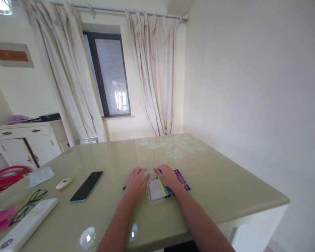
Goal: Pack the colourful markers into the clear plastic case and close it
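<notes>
while a flat black phone [86, 187] lies off left, the left hand [136, 181] sits loosely open beside a clear plastic box [156, 201] — slim yellow-green and blue pens [162, 188] in its right half. the right hand [167, 175] curls over their far ends, can't tell if gripping — pink and dark-blue pens [183, 179] just beyond on the glossy pale-green table [215, 182].

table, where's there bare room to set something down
Bare on the table: right of the rightmost pen; beyond the left hand and right hand, up to the floral pattern. Crowded: left end, with glasses, white bar and phone, and around the clear case by the hands.
</notes>
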Available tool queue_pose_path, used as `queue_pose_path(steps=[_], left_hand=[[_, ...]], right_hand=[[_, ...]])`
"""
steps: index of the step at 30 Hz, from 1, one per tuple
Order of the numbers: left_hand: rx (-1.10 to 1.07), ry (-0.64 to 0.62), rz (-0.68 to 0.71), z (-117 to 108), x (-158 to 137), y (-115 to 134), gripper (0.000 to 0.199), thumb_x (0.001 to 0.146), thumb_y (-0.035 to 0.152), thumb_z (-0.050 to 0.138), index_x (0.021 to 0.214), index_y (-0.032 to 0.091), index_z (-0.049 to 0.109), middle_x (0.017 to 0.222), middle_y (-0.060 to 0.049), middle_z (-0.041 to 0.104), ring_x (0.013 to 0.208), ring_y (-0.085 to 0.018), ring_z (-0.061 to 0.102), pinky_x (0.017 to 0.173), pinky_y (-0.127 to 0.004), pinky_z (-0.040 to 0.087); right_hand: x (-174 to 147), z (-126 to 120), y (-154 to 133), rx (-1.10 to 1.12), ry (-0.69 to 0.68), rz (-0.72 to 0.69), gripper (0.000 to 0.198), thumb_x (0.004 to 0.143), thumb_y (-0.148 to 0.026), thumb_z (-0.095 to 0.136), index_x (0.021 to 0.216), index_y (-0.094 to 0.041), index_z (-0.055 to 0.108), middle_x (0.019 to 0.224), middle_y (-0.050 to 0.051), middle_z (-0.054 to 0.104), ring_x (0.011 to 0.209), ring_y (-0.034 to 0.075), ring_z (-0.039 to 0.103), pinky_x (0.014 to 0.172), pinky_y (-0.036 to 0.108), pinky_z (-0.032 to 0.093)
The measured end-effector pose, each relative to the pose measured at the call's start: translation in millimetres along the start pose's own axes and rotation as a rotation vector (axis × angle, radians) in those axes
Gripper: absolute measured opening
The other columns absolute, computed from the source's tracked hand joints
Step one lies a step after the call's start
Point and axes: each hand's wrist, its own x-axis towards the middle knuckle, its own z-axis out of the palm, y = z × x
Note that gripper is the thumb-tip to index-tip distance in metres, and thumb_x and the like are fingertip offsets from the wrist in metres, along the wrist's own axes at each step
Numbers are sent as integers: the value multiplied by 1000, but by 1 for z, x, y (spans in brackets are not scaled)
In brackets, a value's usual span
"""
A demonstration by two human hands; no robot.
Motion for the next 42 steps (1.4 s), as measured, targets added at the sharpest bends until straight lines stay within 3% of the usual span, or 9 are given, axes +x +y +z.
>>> queue_pose_path(steps=[3,9,12,20,26,29,32,36,42], left_hand=[[-57,-84,145,6,-1,8,31,99,40,48,105,22,72,109,-7,68,106,-24,59,97,-39,42],[-112,-119,125,12,-2,2,27,99,33,48,99,20,72,104,-7,69,103,-22,60,94,-36,45],[-85,-71,122,13,-1,0,27,100,33,48,104,20,71,107,-7,69,105,-23,60,95,-37,45],[-90,133,234,3,-2,19,41,106,35,29,127,19,60,120,-9,67,112,-22,59,101,-40,44],[144,129,306,15,-3,34,41,104,36,41,140,19,50,117,-12,68,105,-25,63,94,-41,47],[237,73,180,14,1,26,38,105,29,38,138,19,52,111,-11,69,99,-23,66,88,-36,49],[277,28,-146,1,3,5,40,106,28,30,139,15,49,112,-12,68,95,-23,68,81,-34,50],[268,-62,-484,-15,-1,-26,43,106,30,22,131,13,53,114,-15,65,99,-25,68,78,-34,51],[302,-222,-532,-19,-7,-32,42,104,25,25,113,20,66,119,-13,63,112,-26,62,85,-34,49]], right_hand=[[3,0,3,100,44,44,43,100,-47,47,70,-19,61,74,4,64,71,16,53,65,27,32],[11,-6,11,495,213,63,50,94,-54,45,58,-22,34,57,-5,32,59,13,35,58,26,24],[12,-10,13,632,226,95,54,91,-61,47,57,-23,27,56,-6,24,56,12,28,55,27,20],[9,-28,13,806,656,304,56,92,-67,45,60,-24,29,57,-6,26,57,12,27,52,27,21],[3,-14,-17,983,333,149,54,88,-69,52,62,-22,41,54,-6,36,49,11,38,46,24,31],[5,-10,-20,1118,265,160,53,86,-71,53,71,-20,54,60,-3,52,47,12,50,44,24,36],[8,-12,-10,1188,368,287,57,84,-74,52,88,-18,64,81,5,67,53,13,60,45,24,39],[10,-13,2,1140,454,403,58,85,-73,51,83,-17,67,88,8,69,55,13,59,45,24,37],[8,-10,2,966,452,377,58,88,-73,47,83,-19,70,70,5,67,58,18,57,51,28,39]])
